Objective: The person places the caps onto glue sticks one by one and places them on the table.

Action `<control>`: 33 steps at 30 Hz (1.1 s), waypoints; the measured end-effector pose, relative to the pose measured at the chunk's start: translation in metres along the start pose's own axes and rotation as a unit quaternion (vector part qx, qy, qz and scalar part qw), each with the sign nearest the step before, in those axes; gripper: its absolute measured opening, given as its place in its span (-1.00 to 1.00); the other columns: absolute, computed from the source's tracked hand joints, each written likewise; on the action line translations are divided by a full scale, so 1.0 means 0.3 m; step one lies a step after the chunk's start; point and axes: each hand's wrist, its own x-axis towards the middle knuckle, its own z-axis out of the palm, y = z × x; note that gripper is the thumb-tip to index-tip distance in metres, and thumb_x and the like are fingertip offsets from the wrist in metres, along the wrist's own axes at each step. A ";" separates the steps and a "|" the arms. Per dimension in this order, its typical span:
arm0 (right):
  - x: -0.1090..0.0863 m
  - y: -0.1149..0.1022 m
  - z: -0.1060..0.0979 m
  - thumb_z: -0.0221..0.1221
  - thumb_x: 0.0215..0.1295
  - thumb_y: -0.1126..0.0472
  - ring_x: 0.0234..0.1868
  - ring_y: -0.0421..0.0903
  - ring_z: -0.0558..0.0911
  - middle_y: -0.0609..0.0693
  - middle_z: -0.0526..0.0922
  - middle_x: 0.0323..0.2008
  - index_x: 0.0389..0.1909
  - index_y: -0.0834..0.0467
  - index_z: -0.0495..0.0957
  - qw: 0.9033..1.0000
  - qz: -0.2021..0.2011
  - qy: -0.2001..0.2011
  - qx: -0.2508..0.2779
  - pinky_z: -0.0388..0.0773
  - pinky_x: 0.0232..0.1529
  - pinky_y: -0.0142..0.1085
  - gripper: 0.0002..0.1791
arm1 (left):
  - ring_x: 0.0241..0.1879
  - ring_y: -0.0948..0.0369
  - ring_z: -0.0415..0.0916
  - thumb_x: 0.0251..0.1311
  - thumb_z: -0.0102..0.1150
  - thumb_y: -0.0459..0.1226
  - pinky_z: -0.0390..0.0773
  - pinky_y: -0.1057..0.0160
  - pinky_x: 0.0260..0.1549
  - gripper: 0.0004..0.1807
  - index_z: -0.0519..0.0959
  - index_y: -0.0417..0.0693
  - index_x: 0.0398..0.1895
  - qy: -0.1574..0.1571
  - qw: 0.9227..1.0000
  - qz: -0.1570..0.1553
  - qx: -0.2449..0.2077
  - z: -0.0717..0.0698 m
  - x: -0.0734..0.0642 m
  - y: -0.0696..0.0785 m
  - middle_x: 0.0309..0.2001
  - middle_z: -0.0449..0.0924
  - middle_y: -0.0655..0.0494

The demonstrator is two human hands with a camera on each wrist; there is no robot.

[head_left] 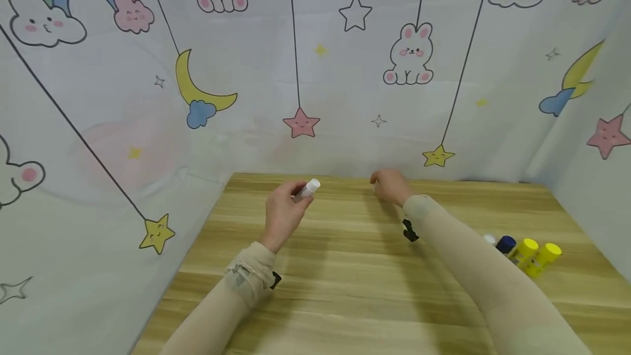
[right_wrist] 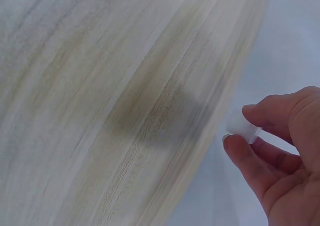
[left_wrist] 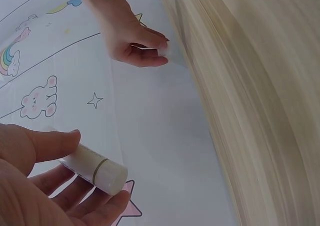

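My left hand point(head_left: 284, 211) holds a white glue stick point(head_left: 308, 189) between thumb and fingers, above the left-middle of the table. In the left wrist view the glue stick point(left_wrist: 95, 169) lies tilted across the fingers, a thin dark ring near its outer end. Near the table's back edge, my right hand point(head_left: 393, 187) pinches a small white cap. The right wrist view shows this cap point(right_wrist: 241, 126) between the thumb and fingertips; in the head view the fingers mostly cover it. The two hands are apart.
On the right of the wooden table point(head_left: 345, 300) stand two yellow glue sticks point(head_left: 544, 259), a dark blue-topped one point(head_left: 506, 244) and a white-topped one point(head_left: 489, 239), partly behind the right forearm. A printed cloth point(head_left: 345, 81) hangs behind the table and along its sides.
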 end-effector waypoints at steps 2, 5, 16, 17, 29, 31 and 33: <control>-0.010 -0.011 -0.009 0.09 0.37 0.40 0.15 0.21 0.58 0.21 0.64 0.10 0.14 0.30 0.62 1.000 -0.004 0.008 0.003 0.54 0.10 0.07 -0.65 | -0.20 0.12 0.64 0.11 0.50 -0.33 0.65 0.08 -0.24 -0.70 0.71 -0.09 -0.06 0.005 1.000 0.008 0.004 0.006 0.008 -0.003 -0.16 0.71 0.02; -0.023 -0.023 -0.021 0.13 0.36 0.39 0.14 0.20 0.59 0.20 0.65 0.08 0.09 0.28 0.64 1.000 -0.013 0.023 0.005 0.54 0.10 0.07 -0.68 | -0.19 0.12 0.65 0.12 0.49 -0.34 0.65 0.05 -0.20 -0.71 0.71 -0.08 -0.07 0.006 1.000 0.016 0.012 0.014 0.019 -0.006 -0.16 0.71 0.02; -0.078 -0.035 -0.059 0.17 0.36 0.34 0.08 0.12 0.63 0.14 0.69 0.03 0.05 0.22 0.67 0.997 -0.025 0.057 0.042 0.58 0.04 0.02 -0.72 | -0.15 0.04 0.67 0.12 0.48 -0.35 0.62 0.00 -0.14 -0.73 0.72 -0.11 -0.09 0.004 0.999 0.038 0.037 0.053 0.035 -0.003 -0.15 0.72 -0.01; -0.082 -0.036 -0.064 0.18 0.35 0.34 0.06 0.11 0.64 0.13 0.69 0.02 0.04 0.22 0.67 0.997 -0.028 0.064 0.043 0.59 0.03 0.01 -0.72 | -0.15 0.04 0.67 0.12 0.48 -0.35 0.62 0.00 -0.14 -0.73 0.72 -0.12 -0.10 0.004 0.999 0.040 0.037 0.057 0.036 -0.002 -0.15 0.72 -0.01; -0.153 -0.054 -0.112 0.24 0.35 0.28 -0.20 -0.09 0.67 0.02 0.73 -0.10 0.00 0.15 0.70 0.991 -0.039 0.113 0.057 0.64 -0.18 -0.13 -0.76 | -0.18 0.03 0.66 0.11 0.47 -0.36 0.61 -0.01 -0.16 -0.73 0.72 -0.11 -0.10 0.003 0.998 0.054 0.042 0.108 0.040 0.017 -0.17 0.71 0.00; -0.169 -0.058 -0.118 0.25 0.33 0.28 -0.20 -0.09 0.67 0.01 0.73 -0.10 -0.01 0.14 0.71 0.991 -0.038 0.117 0.059 0.64 -0.17 -0.14 -0.76 | -0.18 0.03 0.66 0.10 0.48 -0.36 0.60 -0.01 -0.17 -0.73 0.72 -0.12 -0.10 0.002 0.998 0.056 0.042 0.117 0.039 0.022 -0.17 0.71 0.00; -0.186 -0.062 -0.123 0.25 0.32 0.29 -0.21 -0.10 0.66 0.00 0.73 -0.11 -0.02 0.14 0.71 0.990 -0.039 0.121 0.059 0.63 -0.17 -0.15 -0.76 | -0.18 0.02 0.66 0.09 0.48 -0.38 0.60 -0.02 -0.17 -0.72 0.72 -0.12 -0.10 0.002 0.998 0.058 0.039 0.126 0.036 0.028 -0.16 0.71 -0.01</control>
